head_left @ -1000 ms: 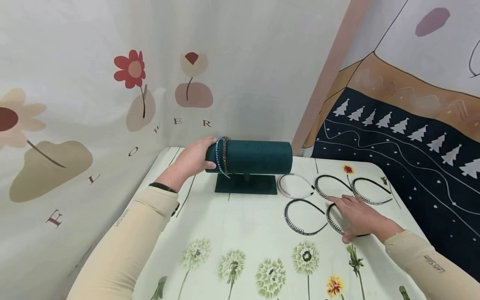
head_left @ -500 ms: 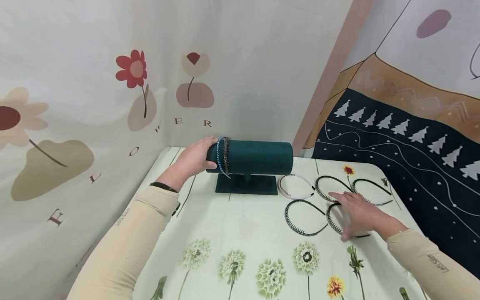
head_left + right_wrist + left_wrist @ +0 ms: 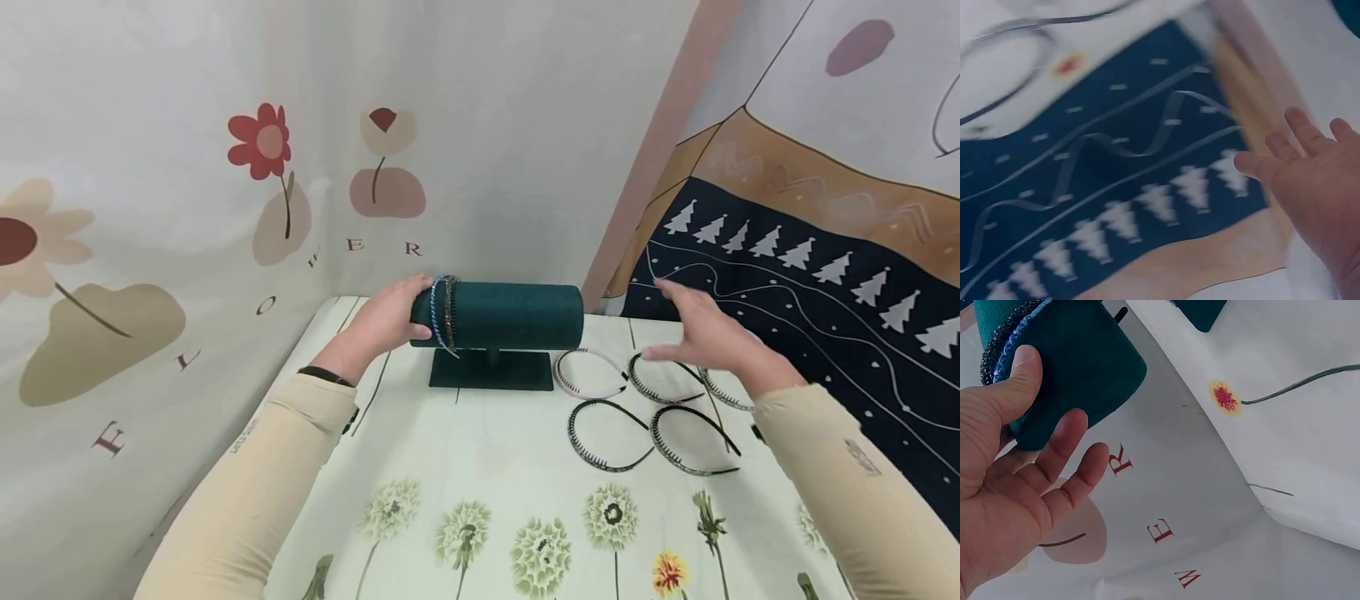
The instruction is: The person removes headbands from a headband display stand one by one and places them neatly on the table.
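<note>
Lower right, the front headband (image 3: 667, 455) lies uncovered on the bench (image 3: 480, 467); the right hand (image 3: 708, 335), fingers spread and empty, has risen off it, so all five loose ones remain down. Farther, at centre, the left hand (image 3: 387, 317) has its grip around the green stand's (image 3: 517, 315) left end, beside two mounted bands (image 3: 450, 308). Only the left wrist view shows its little finger (image 3: 1089, 467) held clear.

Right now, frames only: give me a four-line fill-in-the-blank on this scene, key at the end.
1. In the head view, the left hand holds the green stand by its ____ end (left or right).
2. Of the two bands around it, the headband nearer that hand is coloured ____.
3. The loose headbands on the table number ____.
4. The right hand holds ____.

Missing words: left; blue; five; nothing.
</note>
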